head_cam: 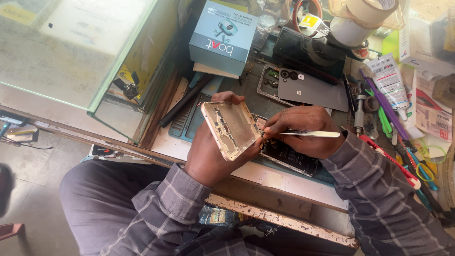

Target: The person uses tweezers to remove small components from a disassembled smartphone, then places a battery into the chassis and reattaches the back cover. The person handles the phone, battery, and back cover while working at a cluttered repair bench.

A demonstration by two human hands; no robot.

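While both hands work at the bench:
Left hand (208,156): fingers wrapped round a tilted phone frame (231,129).
Right hand (303,130): pinching tweezers (310,134), tips at the frame's edge.
12 o'clock: blue box (222,35).
1 o'clock: grey phone back (313,90).

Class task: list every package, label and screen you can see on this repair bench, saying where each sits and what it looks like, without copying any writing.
Blue-grey box: rectangular carton at top centre, earbuds pictured on lid.
Dark phone screen: black glossy slab right of the box, unlit.
Yellow label: small tag above that phone, beside tape rolls.
White tube: flat glue-type tube at right, red and dark print.
White cartons: right edge, white with red print.
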